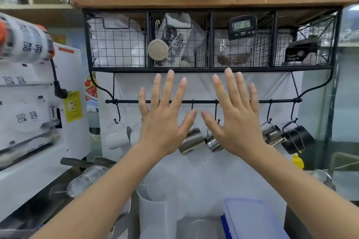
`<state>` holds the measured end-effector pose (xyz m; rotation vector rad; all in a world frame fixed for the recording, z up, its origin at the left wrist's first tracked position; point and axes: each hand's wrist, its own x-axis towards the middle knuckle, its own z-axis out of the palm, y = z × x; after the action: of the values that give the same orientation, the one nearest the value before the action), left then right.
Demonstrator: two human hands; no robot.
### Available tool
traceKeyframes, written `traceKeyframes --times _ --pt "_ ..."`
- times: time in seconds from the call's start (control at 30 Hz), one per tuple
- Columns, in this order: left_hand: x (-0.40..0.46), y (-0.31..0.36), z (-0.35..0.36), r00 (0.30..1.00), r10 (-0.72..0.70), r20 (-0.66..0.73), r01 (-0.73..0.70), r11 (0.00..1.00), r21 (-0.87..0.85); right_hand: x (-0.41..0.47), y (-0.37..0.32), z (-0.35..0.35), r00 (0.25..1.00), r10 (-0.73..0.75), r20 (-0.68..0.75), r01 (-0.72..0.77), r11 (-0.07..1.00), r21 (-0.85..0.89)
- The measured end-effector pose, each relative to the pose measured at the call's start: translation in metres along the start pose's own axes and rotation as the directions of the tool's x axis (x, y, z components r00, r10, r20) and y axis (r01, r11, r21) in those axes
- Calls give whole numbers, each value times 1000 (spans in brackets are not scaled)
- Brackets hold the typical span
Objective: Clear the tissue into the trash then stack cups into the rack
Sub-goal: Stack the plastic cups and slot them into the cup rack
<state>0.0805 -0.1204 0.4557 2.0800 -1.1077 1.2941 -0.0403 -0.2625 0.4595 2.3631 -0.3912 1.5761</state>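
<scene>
Open room: bare white wall panel (202, 169) below the hook rail (204, 101); sealing machine (29, 103) bounds the left, wire-basket shelf (209, 40) the top.
Rack: the rail runs left to right, hooks hanging down.
Cups: white mug (116, 137) at left, two steel pitchers (191, 141) between the hands, another steel pitcher (272, 135) and a black cup (297, 137) at right; all hang tilted, mouths slanting downward.
Tissue: cannot tell where it is.
Left hand (165, 122): raised, back to camera, fingers spread wide, holding nothing.
Right hand (239, 120): same pose, splayed and empty, thumb near the left thumb, apart.
Foreground: clear lidded container (252, 219) at lower right.
</scene>
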Motion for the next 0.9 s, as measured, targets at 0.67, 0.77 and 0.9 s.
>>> traceKeyframes --times 0.67,0.77,0.9 --pt "-111 -10 55 982 -22 190 50 988 -145 -131 -35 55 959 103 265 -160 966 204" --pt "-141 -8 68 962 -25 273 73 983 -167 -168 -32 64 916 111 386 -207 954 218" --pt "-181 -1 85 920 -31 391 113 976 -188 -220 -21 74 842 119 527 -270 937 221"
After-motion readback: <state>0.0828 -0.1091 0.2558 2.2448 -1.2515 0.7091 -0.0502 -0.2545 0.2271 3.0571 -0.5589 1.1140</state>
